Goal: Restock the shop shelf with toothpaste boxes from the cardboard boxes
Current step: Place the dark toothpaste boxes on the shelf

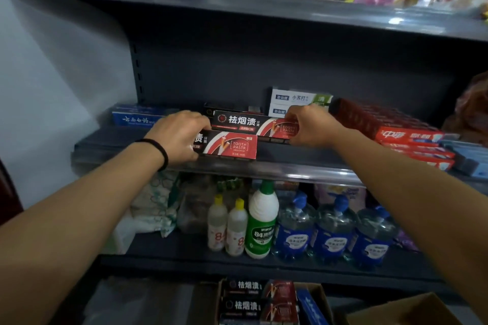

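Dark grey shop shelf (277,163), middle tier: left hand (177,136) is gripping a black-red toothpaste box (229,145) at the front edge. Right hand (309,126) is pinching the right end of a second matching box (250,124) just behind. Cardboard box (320,298) is sitting below, holding more.
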A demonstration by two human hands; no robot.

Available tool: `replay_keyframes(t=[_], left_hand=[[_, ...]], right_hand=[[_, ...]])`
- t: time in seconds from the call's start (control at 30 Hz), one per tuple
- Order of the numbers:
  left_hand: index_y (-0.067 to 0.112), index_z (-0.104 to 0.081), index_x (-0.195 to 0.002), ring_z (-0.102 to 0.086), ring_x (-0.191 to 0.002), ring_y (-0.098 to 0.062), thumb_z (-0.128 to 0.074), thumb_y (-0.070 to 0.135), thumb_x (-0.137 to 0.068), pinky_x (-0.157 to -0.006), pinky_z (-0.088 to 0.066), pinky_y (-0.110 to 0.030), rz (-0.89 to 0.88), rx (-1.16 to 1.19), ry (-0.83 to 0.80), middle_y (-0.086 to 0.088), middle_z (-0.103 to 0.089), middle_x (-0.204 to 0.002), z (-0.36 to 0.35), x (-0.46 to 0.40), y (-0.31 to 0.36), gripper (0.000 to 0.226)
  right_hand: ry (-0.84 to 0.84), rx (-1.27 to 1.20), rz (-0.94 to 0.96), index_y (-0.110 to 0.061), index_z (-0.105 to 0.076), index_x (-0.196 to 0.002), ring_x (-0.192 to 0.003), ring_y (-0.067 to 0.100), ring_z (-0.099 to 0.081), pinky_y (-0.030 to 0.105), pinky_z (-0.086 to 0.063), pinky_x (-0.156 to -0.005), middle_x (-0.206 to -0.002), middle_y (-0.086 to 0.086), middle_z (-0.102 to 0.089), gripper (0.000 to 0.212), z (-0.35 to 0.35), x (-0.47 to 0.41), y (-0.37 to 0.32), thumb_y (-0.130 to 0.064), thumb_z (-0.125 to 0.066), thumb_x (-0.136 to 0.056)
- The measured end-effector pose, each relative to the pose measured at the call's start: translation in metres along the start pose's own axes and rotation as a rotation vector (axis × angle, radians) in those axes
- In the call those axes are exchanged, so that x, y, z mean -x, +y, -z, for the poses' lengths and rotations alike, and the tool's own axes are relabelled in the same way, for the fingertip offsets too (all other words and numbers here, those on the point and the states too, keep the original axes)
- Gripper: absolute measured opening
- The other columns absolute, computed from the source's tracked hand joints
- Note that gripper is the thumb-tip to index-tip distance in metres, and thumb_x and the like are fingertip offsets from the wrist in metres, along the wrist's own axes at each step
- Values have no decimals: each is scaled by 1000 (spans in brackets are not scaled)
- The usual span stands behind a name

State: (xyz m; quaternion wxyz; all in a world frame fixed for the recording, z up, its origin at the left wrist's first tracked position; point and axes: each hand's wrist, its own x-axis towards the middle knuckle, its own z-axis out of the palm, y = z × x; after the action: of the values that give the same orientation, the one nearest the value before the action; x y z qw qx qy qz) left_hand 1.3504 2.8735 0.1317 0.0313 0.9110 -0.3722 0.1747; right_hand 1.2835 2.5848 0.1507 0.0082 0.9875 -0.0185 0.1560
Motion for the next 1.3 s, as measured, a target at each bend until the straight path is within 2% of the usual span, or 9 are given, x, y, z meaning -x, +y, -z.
replay_keyframes(t=[0.2, 0.43, 0.57, 0.7, 0.77, 0.87, 1.03, 1.2, 1.3], left_hand=[[23, -53, -114, -51, -106, -16, -77, 30, -70, -85, -49, -40, 45, -6, -9, 2, -57, -115, -23, -35, -40, 51], [25, -51, -116, -50, -107, -14, -76, 26, -69, -82, -49, -36, 66, -19, -9, 5, -55, -116, -56, -71, -70, 53], [27, -51, -115, -49, -106, -14, -76, 28, -69, -82, -49, -37, 82, -7, -11, 7, -55, -114, -68, -85, -83, 52], [27, -52, -113, -50, -106, -15, -77, 27, -68, -81, -49, -37, 85, 5, -11, 7, -55, -112, -75, -93, -89, 51], [28, -52, -113, -50, -106, -14, -77, 27, -68, -80, -48, -36, 92, 8, -7, 8, -55, -112, -79, -95, -91, 51], [28, -52, -113, -49, -107, -13, -77, 27, -69, -79, -47, -34, 97, -2, -20, 9, -55, -113, -82, -98, -93, 51], [28, -52, -113, -48, -106, -12, -77, 29, -71, -79, -45, -32, 98, -4, -26, 9, -55, -113, -85, -100, -97, 50], [27, -52, -115, -49, -108, -13, -77, 29, -70, -80, -46, -34, 89, 7, -23, 8, -55, -115, -89, -103, -98, 52], [27, -52, -114, -49, -108, -14, -78, 29, -69, -81, -47, -36, 87, 16, -13, 7, -55, -115, -91, -104, -98, 52]], right_hand=[[82, 27, 17, -14, -57, -110, -82, 27, -62, 41, -56, -72, -92, 8, -66, 42, -38, -64, -6, -26, -72, -73], [114, 104, 32, -12, -54, -110, -86, 34, -61, 35, -48, -68, -91, 12, -65, 34, -78, -120, -8, -20, -66, -78], [115, 168, 27, -11, -49, -117, -92, 36, -60, 36, -44, -72, -98, 14, -65, 38, -94, -137, 2, -17, -62, -82], [115, 194, 19, -8, -46, -115, -94, 37, -60, 39, -46, -71, -103, 16, -64, 38, -106, -144, 10, -16, -63, -82], [100, 189, 21, -7, -45, -117, -102, 36, -57, 39, -46, -74, -112, 15, -60, 42, -111, -146, 10, -16, -66, -82], [38, 204, 31, -7, -42, -126, -117, 32, -49, 38, -45, -81, -126, 14, -52, 62, -115, -150, 6, -21, -76, -77], [-36, 225, 42, -7, -36, -137, -124, 32, -44, 40, -44, -89, -133, 15, -47, 76, -122, -157, 1, -18, -78, -75], [9, 215, 65, -9, -45, -128, -118, 31, -48, 39, -44, -84, -127, 13, -51, 50, -123, -157, 5, -18, -68, -84], [31, 205, 45, -9, -46, -126, -116, 31, -50, 39, -45, -84, -125, 12, -53, 44, -125, -159, 5, -18, -65, -87]])
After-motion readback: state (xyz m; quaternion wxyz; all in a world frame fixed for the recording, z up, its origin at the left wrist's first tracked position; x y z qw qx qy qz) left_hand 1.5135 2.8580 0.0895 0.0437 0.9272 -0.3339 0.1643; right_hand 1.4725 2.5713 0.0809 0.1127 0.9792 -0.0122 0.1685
